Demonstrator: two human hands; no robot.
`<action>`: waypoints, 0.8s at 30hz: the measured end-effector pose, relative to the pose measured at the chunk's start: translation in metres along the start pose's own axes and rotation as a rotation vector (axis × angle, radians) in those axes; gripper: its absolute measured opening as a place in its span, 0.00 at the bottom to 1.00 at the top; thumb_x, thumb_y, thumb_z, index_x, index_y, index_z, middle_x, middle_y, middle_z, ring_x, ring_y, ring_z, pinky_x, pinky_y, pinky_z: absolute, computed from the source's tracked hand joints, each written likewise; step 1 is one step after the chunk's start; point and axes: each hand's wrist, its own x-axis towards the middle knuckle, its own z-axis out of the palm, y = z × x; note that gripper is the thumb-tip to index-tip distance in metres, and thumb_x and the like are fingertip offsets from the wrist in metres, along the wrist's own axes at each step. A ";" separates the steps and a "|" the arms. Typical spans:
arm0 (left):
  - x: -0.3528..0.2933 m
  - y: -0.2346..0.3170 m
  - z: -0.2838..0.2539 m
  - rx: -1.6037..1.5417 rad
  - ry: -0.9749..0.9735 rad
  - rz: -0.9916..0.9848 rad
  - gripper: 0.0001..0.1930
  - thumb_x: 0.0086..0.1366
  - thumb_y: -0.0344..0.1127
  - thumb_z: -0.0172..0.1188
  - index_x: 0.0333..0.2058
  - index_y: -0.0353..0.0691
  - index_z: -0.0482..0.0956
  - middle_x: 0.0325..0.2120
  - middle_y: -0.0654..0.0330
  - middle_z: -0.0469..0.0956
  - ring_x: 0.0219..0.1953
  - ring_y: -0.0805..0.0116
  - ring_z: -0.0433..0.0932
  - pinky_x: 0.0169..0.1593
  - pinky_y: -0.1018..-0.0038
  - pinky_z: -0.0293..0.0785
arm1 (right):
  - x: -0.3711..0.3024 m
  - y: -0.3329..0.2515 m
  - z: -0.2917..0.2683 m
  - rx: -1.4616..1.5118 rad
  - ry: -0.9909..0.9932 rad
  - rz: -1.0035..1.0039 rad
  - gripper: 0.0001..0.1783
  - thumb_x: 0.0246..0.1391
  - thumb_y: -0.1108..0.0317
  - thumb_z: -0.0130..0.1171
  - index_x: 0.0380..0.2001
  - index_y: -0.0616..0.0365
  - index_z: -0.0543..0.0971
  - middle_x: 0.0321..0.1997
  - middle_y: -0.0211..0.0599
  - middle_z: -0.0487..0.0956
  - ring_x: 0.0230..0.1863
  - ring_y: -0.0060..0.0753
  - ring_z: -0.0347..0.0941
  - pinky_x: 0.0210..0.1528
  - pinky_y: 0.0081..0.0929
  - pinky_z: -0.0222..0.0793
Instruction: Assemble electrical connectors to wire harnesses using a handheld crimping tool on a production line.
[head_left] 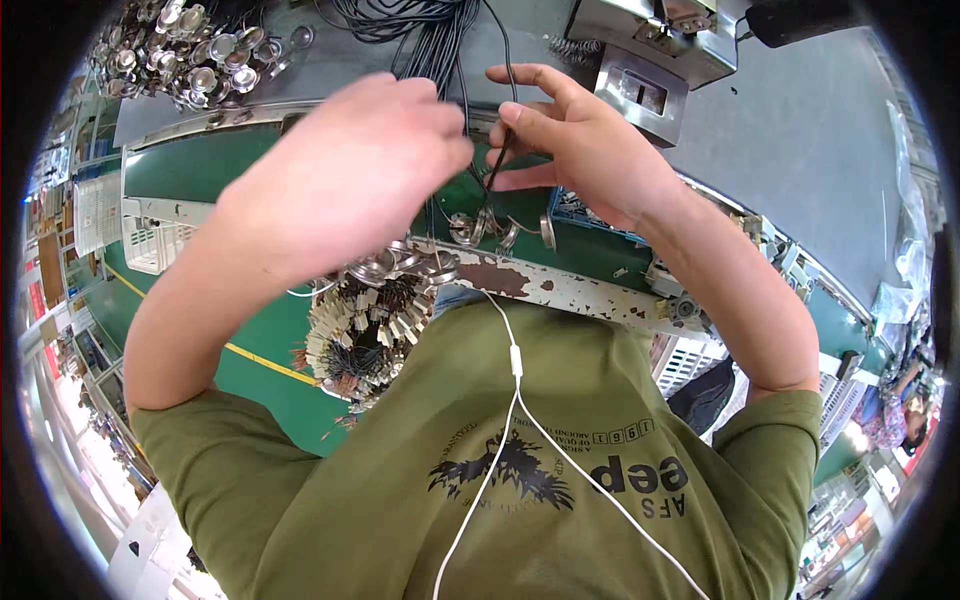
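My right hand (575, 130) has its thumb against a thin black cable (497, 165), index finger stretched above it. The cable runs up from between the fingers toward a bundle of black cables (430, 45) on the table. My left hand (365, 160) shows its back, slightly blurred, with the fingers curled beside the hanging cables; what they hold, if anything, is hidden. Below both hands, shiny round metal cups (468, 230) hang at the table's near edge. More metal cups (375, 268) lie under my left wrist.
A heap of metal cups (200, 60) lies at the far left. A metal machine (650, 60) with a block (640, 95) stands at the far right. A blue tray (575, 208) of small parts is behind my right wrist. Bundled wires with pale connectors (350, 335) hang near my lap.
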 end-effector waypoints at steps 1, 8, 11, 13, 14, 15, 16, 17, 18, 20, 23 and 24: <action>0.000 0.006 0.001 0.019 -0.024 0.018 0.06 0.53 0.31 0.65 0.31 0.42 0.83 0.33 0.62 0.78 0.43 0.60 0.75 0.49 0.65 0.71 | 0.001 0.002 -0.001 0.007 -0.006 -0.015 0.25 0.74 0.65 0.51 0.70 0.56 0.62 0.44 0.35 0.77 0.46 0.29 0.78 0.53 0.36 0.81; 0.005 0.022 0.008 0.106 -0.173 0.011 0.06 0.49 0.32 0.65 0.28 0.47 0.88 0.30 0.63 0.74 0.44 0.62 0.71 0.52 0.67 0.68 | 0.000 0.009 0.002 0.046 0.024 -0.051 0.26 0.75 0.65 0.50 0.72 0.54 0.62 0.42 0.33 0.77 0.45 0.27 0.77 0.53 0.36 0.80; 0.006 0.024 0.006 0.174 -0.178 0.033 0.05 0.50 0.34 0.65 0.26 0.46 0.87 0.31 0.63 0.80 0.45 0.65 0.73 0.52 0.69 0.67 | 0.000 0.008 0.008 0.056 0.048 -0.053 0.26 0.75 0.65 0.50 0.72 0.53 0.63 0.42 0.32 0.77 0.45 0.26 0.77 0.53 0.35 0.80; 0.007 0.024 0.003 0.142 -0.178 0.041 0.05 0.50 0.34 0.65 0.27 0.46 0.87 0.31 0.64 0.80 0.45 0.65 0.73 0.52 0.69 0.66 | -0.002 0.008 0.011 0.051 0.055 -0.051 0.26 0.75 0.65 0.50 0.71 0.53 0.63 0.41 0.32 0.77 0.44 0.26 0.76 0.53 0.35 0.80; 0.007 0.023 0.000 0.106 -0.174 0.046 0.05 0.50 0.34 0.65 0.27 0.46 0.87 0.31 0.64 0.80 0.45 0.65 0.73 0.53 0.70 0.66 | -0.002 0.008 0.012 0.043 0.063 -0.045 0.26 0.74 0.65 0.51 0.71 0.53 0.63 0.41 0.31 0.77 0.44 0.25 0.76 0.52 0.34 0.80; 0.008 0.022 -0.003 0.106 -0.179 0.051 0.05 0.50 0.34 0.65 0.27 0.46 0.87 0.31 0.64 0.80 0.45 0.65 0.73 0.53 0.70 0.66 | 0.000 0.009 0.013 0.049 0.066 -0.045 0.26 0.74 0.65 0.51 0.71 0.53 0.63 0.41 0.31 0.77 0.44 0.25 0.76 0.52 0.34 0.80; 0.009 0.023 -0.009 0.097 -0.236 0.049 0.05 0.50 0.33 0.65 0.27 0.46 0.87 0.31 0.64 0.79 0.45 0.65 0.73 0.53 0.70 0.66 | 0.000 0.009 0.014 0.047 0.060 -0.050 0.26 0.74 0.64 0.51 0.71 0.53 0.64 0.41 0.31 0.77 0.44 0.25 0.76 0.52 0.34 0.80; 0.010 0.023 -0.011 0.087 -0.292 0.047 0.04 0.50 0.33 0.65 0.26 0.46 0.87 0.31 0.65 0.79 0.45 0.65 0.74 0.52 0.70 0.66 | 0.000 0.008 0.014 0.044 0.056 -0.055 0.26 0.74 0.64 0.51 0.71 0.53 0.64 0.41 0.31 0.76 0.44 0.24 0.76 0.51 0.33 0.79; 0.010 0.023 -0.009 0.089 -0.292 0.054 0.04 0.50 0.33 0.65 0.26 0.46 0.87 0.31 0.65 0.79 0.45 0.65 0.74 0.52 0.70 0.66 | -0.001 0.005 0.014 0.047 0.062 -0.057 0.26 0.74 0.64 0.51 0.71 0.53 0.64 0.41 0.31 0.76 0.44 0.24 0.76 0.51 0.33 0.79; 0.007 0.023 -0.001 0.115 -0.203 0.049 0.03 0.51 0.33 0.64 0.25 0.46 0.85 0.31 0.65 0.80 0.44 0.65 0.74 0.52 0.69 0.66 | -0.002 -0.004 0.014 0.051 0.067 -0.034 0.26 0.74 0.64 0.51 0.71 0.52 0.64 0.41 0.30 0.76 0.43 0.24 0.75 0.50 0.32 0.79; 0.007 0.025 -0.005 0.163 -0.266 0.070 0.02 0.52 0.33 0.64 0.24 0.47 0.85 0.30 0.65 0.79 0.44 0.65 0.74 0.51 0.69 0.67 | -0.004 -0.008 0.014 0.066 0.069 -0.073 0.26 0.75 0.63 0.51 0.72 0.52 0.64 0.41 0.30 0.76 0.43 0.24 0.75 0.48 0.31 0.78; 0.006 0.026 -0.007 0.169 -0.265 0.070 0.02 0.52 0.33 0.64 0.24 0.47 0.85 0.30 0.65 0.79 0.44 0.65 0.74 0.51 0.69 0.67 | -0.006 -0.008 0.014 0.066 0.069 -0.080 0.26 0.75 0.63 0.51 0.72 0.52 0.64 0.41 0.30 0.76 0.43 0.24 0.75 0.48 0.31 0.78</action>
